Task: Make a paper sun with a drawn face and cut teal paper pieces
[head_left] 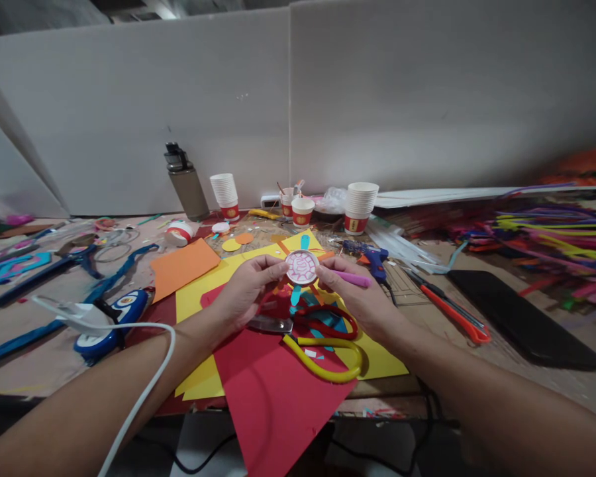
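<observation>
Both my hands hold up a round white paper disc [302, 267] patterned with pink-purple lines. Orange and blue paper strips stick out around it like rays. My left hand [251, 285] pinches its left edge between thumb and fingers. At the right edge, my right hand [355, 295] grips the disc with thumb and fingers, and a purple marker [351, 278] is tucked in the same hand. Below the disc lie scissors [328, 374] with one red and one yellow handle loop. They rest on red paper [278, 404] and yellow paper [198, 318].
Paper cup stacks [361, 207], a bottle [187, 184] and a blue glue gun [375, 260] stand or lie farther back. To the right are a red utility knife [454, 311], a black phone-like slab [524, 318] and pipe cleaners [551, 232]. A white cable [166, 368] crosses my left forearm.
</observation>
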A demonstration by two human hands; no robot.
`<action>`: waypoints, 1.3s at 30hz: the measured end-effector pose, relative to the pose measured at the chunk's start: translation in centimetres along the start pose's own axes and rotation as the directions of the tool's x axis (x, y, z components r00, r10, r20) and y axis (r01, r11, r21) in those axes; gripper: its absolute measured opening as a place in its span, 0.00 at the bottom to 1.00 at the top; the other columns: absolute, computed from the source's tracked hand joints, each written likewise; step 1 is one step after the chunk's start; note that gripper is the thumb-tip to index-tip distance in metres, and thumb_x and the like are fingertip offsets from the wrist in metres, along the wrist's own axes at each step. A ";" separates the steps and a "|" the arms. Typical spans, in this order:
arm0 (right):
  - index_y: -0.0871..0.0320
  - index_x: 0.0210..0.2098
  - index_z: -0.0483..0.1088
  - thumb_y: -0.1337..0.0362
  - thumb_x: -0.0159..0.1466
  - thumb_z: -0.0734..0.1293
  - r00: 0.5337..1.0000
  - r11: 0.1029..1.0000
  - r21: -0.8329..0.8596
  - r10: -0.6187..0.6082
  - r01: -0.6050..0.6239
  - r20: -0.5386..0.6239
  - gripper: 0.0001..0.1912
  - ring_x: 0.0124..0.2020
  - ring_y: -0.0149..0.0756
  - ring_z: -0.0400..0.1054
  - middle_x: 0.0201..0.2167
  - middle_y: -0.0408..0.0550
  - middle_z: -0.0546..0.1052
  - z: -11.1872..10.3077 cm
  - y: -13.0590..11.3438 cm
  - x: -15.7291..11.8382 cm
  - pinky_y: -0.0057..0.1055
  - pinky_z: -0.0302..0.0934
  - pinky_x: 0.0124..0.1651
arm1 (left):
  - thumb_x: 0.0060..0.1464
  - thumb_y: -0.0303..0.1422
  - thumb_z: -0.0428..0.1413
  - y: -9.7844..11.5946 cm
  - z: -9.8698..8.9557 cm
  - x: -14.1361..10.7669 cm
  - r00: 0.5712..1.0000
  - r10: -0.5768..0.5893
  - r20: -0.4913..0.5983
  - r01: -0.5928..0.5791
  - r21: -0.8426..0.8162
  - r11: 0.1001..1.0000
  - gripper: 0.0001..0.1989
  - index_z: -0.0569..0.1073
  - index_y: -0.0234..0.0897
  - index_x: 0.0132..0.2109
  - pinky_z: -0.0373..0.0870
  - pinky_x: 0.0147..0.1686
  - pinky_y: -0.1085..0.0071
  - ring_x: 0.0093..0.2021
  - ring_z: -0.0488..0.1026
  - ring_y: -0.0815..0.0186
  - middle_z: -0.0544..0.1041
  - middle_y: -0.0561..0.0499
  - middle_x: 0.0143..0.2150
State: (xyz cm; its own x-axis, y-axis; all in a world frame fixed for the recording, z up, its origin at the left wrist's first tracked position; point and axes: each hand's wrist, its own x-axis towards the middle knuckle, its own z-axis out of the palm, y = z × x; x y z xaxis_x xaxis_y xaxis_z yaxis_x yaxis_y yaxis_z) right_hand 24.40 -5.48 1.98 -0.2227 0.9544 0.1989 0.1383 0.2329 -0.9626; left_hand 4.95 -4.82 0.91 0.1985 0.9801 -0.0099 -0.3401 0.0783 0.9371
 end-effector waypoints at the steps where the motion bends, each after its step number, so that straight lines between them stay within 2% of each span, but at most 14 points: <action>1: 0.57 0.32 0.72 0.52 0.62 0.66 1.000 1.000 -0.002 -0.003 0.003 0.001 0.14 0.31 0.32 0.62 0.30 0.45 0.71 0.0 0.0 0.0 0.30 0.57 0.34 | 0.46 0.36 0.66 0.0 0.0 0.0 1.000 -0.005 0.001 0.005 0.004 1.000 0.13 0.71 0.33 0.31 0.60 0.26 0.77 0.25 0.65 0.74 0.71 0.54 0.26; 10: 0.57 0.31 0.71 0.53 0.61 0.66 1.000 1.000 -0.014 0.001 -0.001 -0.027 0.13 0.31 0.31 0.62 0.29 0.44 0.71 -0.1 0.0 0.0 0.31 0.56 0.34 | 0.46 0.36 0.66 -0.1 0.0 0.2 1.000 -0.007 0.022 0.007 0.014 1.000 0.13 0.72 0.32 0.32 0.61 0.27 0.77 0.26 0.66 0.75 0.71 0.54 0.27; 14: 0.57 0.33 0.72 0.52 0.61 0.66 1.000 1.000 0.003 -0.014 0.014 -0.028 0.14 0.31 0.32 0.61 0.29 0.44 0.70 -0.1 0.3 0.1 0.30 0.56 0.33 | 0.45 0.36 0.66 -0.2 0.0 0.3 1.000 -0.018 0.005 0.018 0.024 1.000 0.12 0.74 0.32 0.32 0.63 0.29 0.77 0.27 0.67 0.74 0.73 0.53 0.28; 19: 0.57 0.32 0.72 0.53 0.61 0.67 0.999 1.000 0.003 -0.017 0.017 -0.027 0.13 0.30 0.31 0.61 0.29 0.43 0.70 -0.2 0.6 0.2 0.30 0.57 0.33 | 0.46 0.35 0.66 -0.3 0.0 0.3 0.999 0.023 -0.022 -0.022 0.061 0.998 0.12 0.75 0.32 0.34 0.65 0.31 0.76 0.29 0.69 0.73 0.74 0.51 0.30; 22: 0.57 0.32 0.71 0.53 0.60 0.68 0.999 1.000 0.014 -0.020 0.020 -0.028 0.13 0.30 0.31 0.63 0.29 0.43 0.71 -0.2 0.7 0.1 0.30 0.58 0.33 | 0.45 0.35 0.66 -0.4 0.0 0.4 0.996 0.068 -0.056 -0.062 0.114 0.992 0.13 0.75 0.32 0.36 0.66 0.32 0.76 0.31 0.70 0.72 0.75 0.50 0.33; 25: 0.57 0.36 0.72 0.52 0.61 0.67 1.000 0.999 0.047 -0.021 0.020 0.012 0.13 0.34 0.33 0.66 0.34 0.46 0.75 -0.2 0.8 0.0 0.32 0.61 0.36 | 0.44 0.36 0.66 -0.4 0.1 0.5 0.986 0.126 -0.112 -0.105 0.180 0.978 0.14 0.75 0.32 0.37 0.66 0.32 0.76 0.31 0.70 0.72 0.75 0.50 0.32; 29: 0.56 0.38 0.72 0.53 0.60 0.68 1.000 0.996 0.087 0.013 -0.015 0.028 0.14 0.36 0.36 0.69 0.37 0.48 0.76 0.0 0.7 -0.1 0.34 0.64 0.39 | 0.46 0.38 0.65 -0.2 0.2 0.4 0.975 0.185 -0.120 -0.142 0.299 0.944 0.14 0.75 0.32 0.36 0.66 0.33 0.75 0.31 0.70 0.71 0.75 0.51 0.32; 34: 0.57 0.34 0.71 0.54 0.61 0.67 0.998 0.999 0.000 -0.054 0.054 0.008 0.12 0.39 0.38 0.69 0.33 0.46 0.75 -0.1 0.5 -0.2 0.35 0.63 0.42 | 0.47 0.42 0.64 0.1 0.4 -0.2 0.975 0.165 -0.149 -0.092 0.408 0.908 0.16 0.74 0.35 0.38 0.67 0.30 0.74 0.33 0.71 0.67 0.76 0.50 0.33; 36: 0.56 0.35 0.71 0.53 0.62 0.66 0.997 0.996 -0.043 -0.080 0.081 0.010 0.12 0.39 0.38 0.70 0.33 0.46 0.75 -0.2 0.5 -0.2 0.36 0.63 0.42 | 0.45 0.42 0.64 0.1 0.4 -0.4 0.975 0.180 -0.128 -0.107 0.440 0.892 0.17 0.74 0.36 0.39 0.68 0.32 0.72 0.36 0.73 0.65 0.77 0.49 0.36; 39: 0.56 0.36 0.71 0.53 0.62 0.66 0.993 0.988 -0.102 -0.114 0.114 0.006 0.12 0.39 0.39 0.70 0.34 0.46 0.75 -0.2 0.5 -0.3 0.36 0.63 0.42 | 0.43 0.40 0.66 0.2 0.5 -0.4 0.968 0.247 -0.040 -0.190 0.526 0.829 0.20 0.75 0.35 0.42 0.69 0.39 0.69 0.41 0.74 0.62 0.77 0.45 0.42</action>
State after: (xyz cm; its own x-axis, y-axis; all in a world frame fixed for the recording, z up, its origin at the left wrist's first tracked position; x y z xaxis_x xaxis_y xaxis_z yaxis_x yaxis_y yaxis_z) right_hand 24.71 -5.59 1.50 -0.2427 0.9205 0.3062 0.2097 0.3580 -0.9099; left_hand 5.22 -5.32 1.25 0.0719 0.9755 0.2080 0.1640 -0.2172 0.9623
